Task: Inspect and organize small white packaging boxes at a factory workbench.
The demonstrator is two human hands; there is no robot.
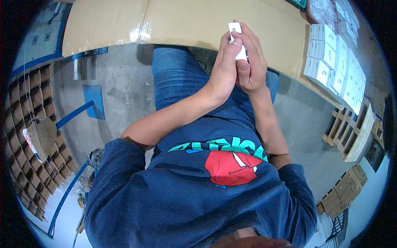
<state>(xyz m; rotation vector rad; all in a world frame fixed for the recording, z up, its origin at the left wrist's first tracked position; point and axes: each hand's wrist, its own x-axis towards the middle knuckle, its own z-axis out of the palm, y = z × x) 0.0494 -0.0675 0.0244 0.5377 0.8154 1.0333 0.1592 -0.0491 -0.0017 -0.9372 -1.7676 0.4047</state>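
A small white box (235, 28) with dark print is held upright between my two hands, over the near edge of the cardboard-covered table (182, 22). My left hand (226, 66) closes on it from the left, with the thumb laid across its face. From the right, my right hand (255, 62) wraps its fingers around the box, and its thumb sits low by the bottom end. Fingers cover the middle of the box, so only its top end and a lower strip show.
Stacks of white printed boxes (324, 53) stand along the table's right side. Beyond them lies a tray of clear plastic bags (322, 11). Wooden pallets (351, 130) are on the floor at right, brown cardboard dividers (33, 136) at left, near a blue metal frame (74, 115).
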